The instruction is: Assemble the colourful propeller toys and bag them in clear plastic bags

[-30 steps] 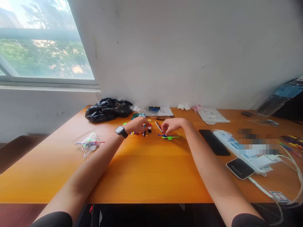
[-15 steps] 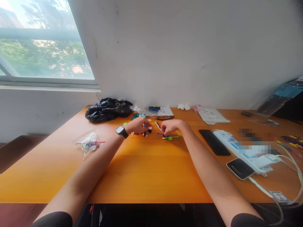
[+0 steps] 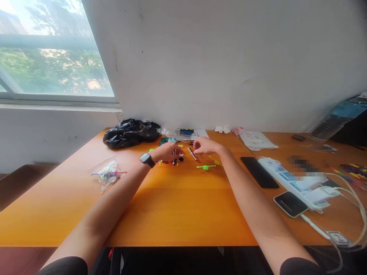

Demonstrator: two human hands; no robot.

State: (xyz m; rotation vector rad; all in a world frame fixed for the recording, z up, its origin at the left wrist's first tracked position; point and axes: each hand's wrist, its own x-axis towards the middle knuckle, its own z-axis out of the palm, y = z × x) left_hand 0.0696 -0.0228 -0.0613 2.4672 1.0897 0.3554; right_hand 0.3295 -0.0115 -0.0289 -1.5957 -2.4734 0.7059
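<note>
Both my arms reach far out over an orange table [image 3: 172, 206]. My left hand [image 3: 166, 151], with a black watch at the wrist, is closed around a small bundle of coloured plastic sticks [image 3: 174, 157] standing on the table. My right hand [image 3: 204, 146] hovers a little to the right, fingers curled in a pinch above thin red and black sticks [image 3: 192, 153]; what it pinches is too small to name. A green stick piece with a round hub [image 3: 205, 167] lies just in front of the right hand.
A clear bag of coloured parts [image 3: 109, 175] lies left. At the wall are a black plastic bag [image 3: 130, 133], papers [image 3: 256, 140] and small packets. To the right lie a black phone [image 3: 259, 172], a white power strip [image 3: 298, 184], a second phone [image 3: 290, 204] and cables.
My right hand has lifted off the green and blue piece and moved back and slightly left toward the red and black sticks. The left hand has stayed put.
</note>
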